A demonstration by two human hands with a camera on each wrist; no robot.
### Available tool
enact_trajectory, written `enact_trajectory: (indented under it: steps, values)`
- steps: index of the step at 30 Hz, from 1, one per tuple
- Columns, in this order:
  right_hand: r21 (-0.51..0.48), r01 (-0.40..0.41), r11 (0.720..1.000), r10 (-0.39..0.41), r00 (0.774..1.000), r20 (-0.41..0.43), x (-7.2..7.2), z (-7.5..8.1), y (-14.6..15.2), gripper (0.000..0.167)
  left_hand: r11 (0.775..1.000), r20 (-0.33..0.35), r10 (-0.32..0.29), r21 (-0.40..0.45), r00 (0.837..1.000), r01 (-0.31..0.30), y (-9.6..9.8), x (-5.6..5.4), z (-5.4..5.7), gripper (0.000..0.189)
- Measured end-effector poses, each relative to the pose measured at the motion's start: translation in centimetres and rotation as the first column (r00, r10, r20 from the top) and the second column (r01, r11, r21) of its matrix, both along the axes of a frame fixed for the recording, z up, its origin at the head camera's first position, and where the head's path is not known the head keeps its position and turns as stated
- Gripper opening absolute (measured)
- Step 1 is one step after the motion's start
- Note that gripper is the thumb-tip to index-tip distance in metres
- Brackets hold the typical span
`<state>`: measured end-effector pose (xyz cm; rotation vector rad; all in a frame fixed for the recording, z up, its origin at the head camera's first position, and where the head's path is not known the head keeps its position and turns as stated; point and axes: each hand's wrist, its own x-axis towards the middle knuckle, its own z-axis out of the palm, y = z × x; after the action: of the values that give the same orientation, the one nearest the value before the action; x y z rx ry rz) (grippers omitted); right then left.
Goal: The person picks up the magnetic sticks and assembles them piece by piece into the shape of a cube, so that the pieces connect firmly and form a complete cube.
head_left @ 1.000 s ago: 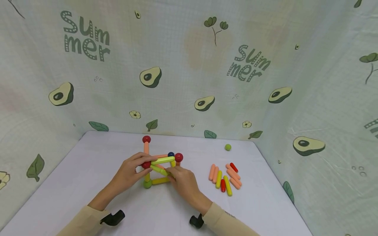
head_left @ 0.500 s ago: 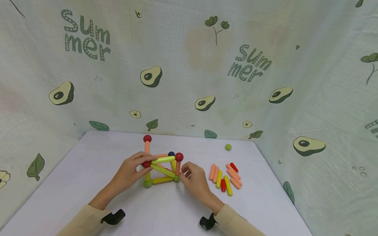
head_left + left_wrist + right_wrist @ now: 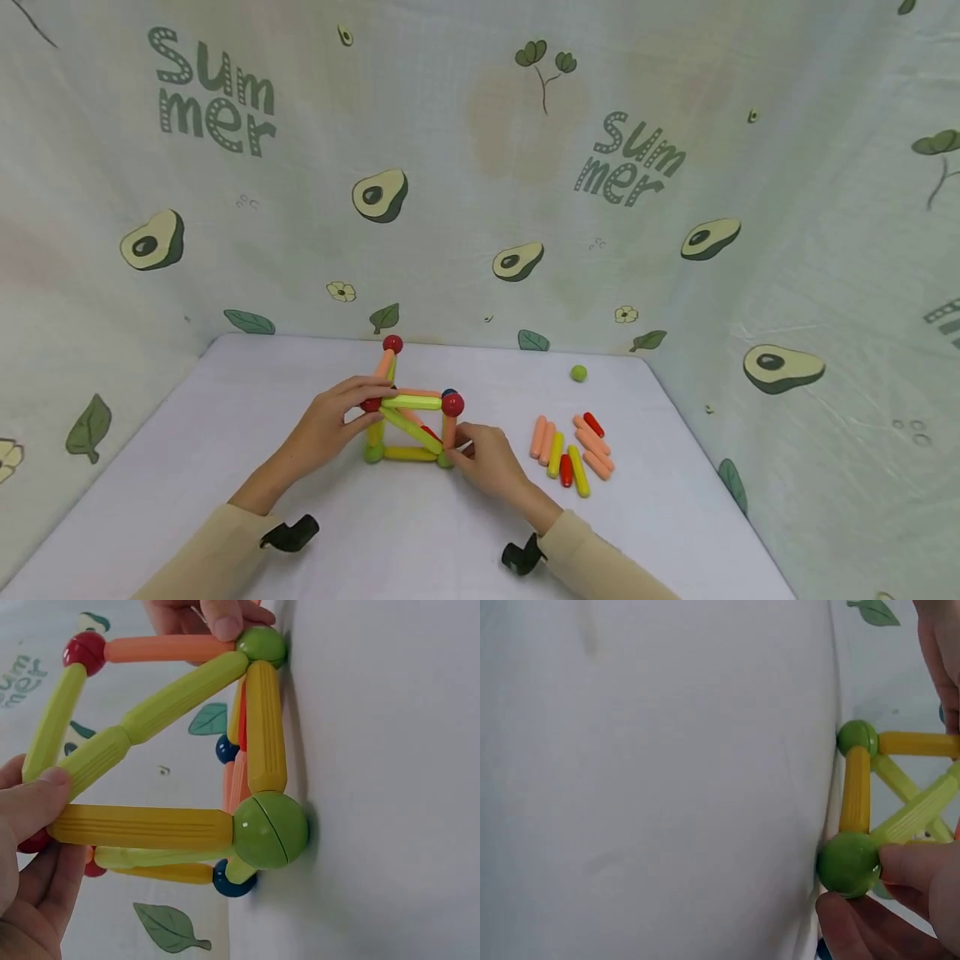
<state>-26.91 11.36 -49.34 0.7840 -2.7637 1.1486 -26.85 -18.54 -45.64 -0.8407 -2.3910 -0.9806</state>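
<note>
A frame of coloured rods and balls stands on the white table, like a magnetic construction toy. My left hand (image 3: pixel 318 433) pinches the red ball (image 3: pixel 371 405) at its upper left corner, fingers over the top and thumb below. Two light green rods (image 3: pixel 161 712), joined end to end, slant down from there to the lower right green ball (image 3: pixel 849 864). Around that green ball, my right hand (image 3: pixel 491 467) curls its thumb and fingers, close to the foot of an upright orange rod (image 3: pixel 169 649). Another red ball (image 3: pixel 453 405) tops that rod. Behind, a rod with a red ball (image 3: pixel 393 344) leans right.
Several loose orange, yellow and red rods (image 3: pixel 557 443) lie on the table (image 3: pixel 660 533) to the right. A single green ball (image 3: pixel 579 373) sits farther back. A printed cloth (image 3: pixel 450 125) hangs behind the table and at its sides.
My right hand has gone from the slanting rods to the lower right green ball, briefly coming away between. The frame has turned slightly, and its rear red ball has shifted right. My left hand keeps its hold.
</note>
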Motion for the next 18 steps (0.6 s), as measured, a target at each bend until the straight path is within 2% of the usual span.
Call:
enact_trajectory:
  steps: [6,12,15,18]
  values:
    - [-0.001,0.019,1.000,-0.019,1.000,0.007,0.9,0.0,-0.8,0.013,0.999,-0.036,0.032,-0.023,0.999,-0.033,-0.3,-0.7,0.3,0.056]
    - [-0.004,0.030,1.000,-0.030,0.999,-0.014,1.5,0.1,-2.1,0.015,0.992,-0.133,0.104,-0.060,0.986,-0.113,0.1,0.0,0.8,0.050]
    - [0.001,0.029,1.000,-0.029,0.999,-0.037,1.7,0.0,-2.7,0.014,0.993,-0.163,0.088,-0.060,0.983,-0.098,1.0,0.8,1.4,0.050]
    - [0.006,0.025,1.000,-0.024,0.998,-0.054,1.8,-0.1,-3.2,0.014,0.996,-0.159,0.037,-0.069,0.987,-0.048,2.3,1.3,1.7,0.052]
